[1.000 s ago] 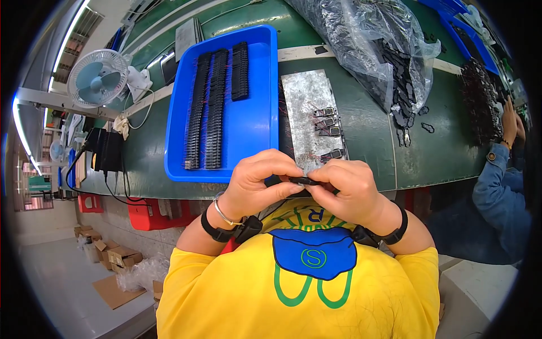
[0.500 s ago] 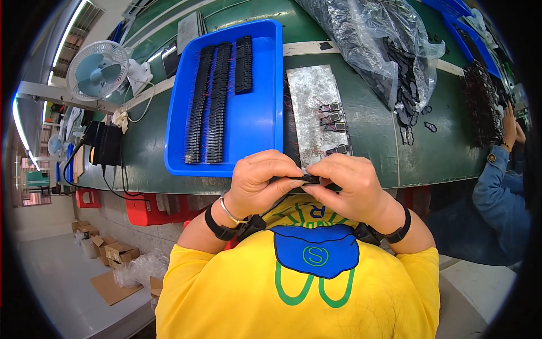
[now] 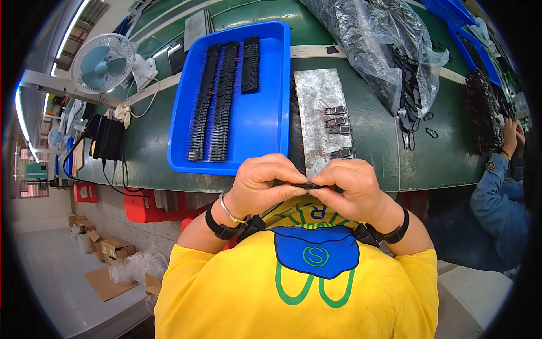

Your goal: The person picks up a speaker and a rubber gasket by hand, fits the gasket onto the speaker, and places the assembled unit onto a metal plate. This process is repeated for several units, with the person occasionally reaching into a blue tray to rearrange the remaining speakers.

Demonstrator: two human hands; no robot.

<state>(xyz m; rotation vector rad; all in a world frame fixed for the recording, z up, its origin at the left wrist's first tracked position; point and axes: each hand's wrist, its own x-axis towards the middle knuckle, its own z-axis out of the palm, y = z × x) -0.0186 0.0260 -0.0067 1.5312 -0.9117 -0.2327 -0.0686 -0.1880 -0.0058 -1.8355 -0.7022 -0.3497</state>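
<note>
Both my hands meet just past the table's near edge, pinching a small black part (image 3: 307, 185) between thumbs and fingertips. My left hand (image 3: 264, 182) grips its left end and my right hand (image 3: 349, 186) its right end. The fingers cover most of the part, so its exact kind cannot be made out. Just beyond lies a grey metal plate (image 3: 316, 93), with several small black framed parts (image 3: 337, 120) with thin wires along its right side. To the left, a blue tray (image 3: 257, 133) holds rows of thin black parts (image 3: 224, 85) with reddish wires.
A clear plastic bag (image 3: 367, 45) of black frame pieces lies at the far right, with loose black frames (image 3: 431, 133) beside it. A white fan (image 3: 103, 63) and a black power adapter (image 3: 106, 138) are at left. At right, a co-worker's denim sleeve (image 3: 491, 186) reaches the table.
The black part between my fingers now lies flatter and shows more of its length. My hands stay together in nearly the same place; the view has shifted slightly.
</note>
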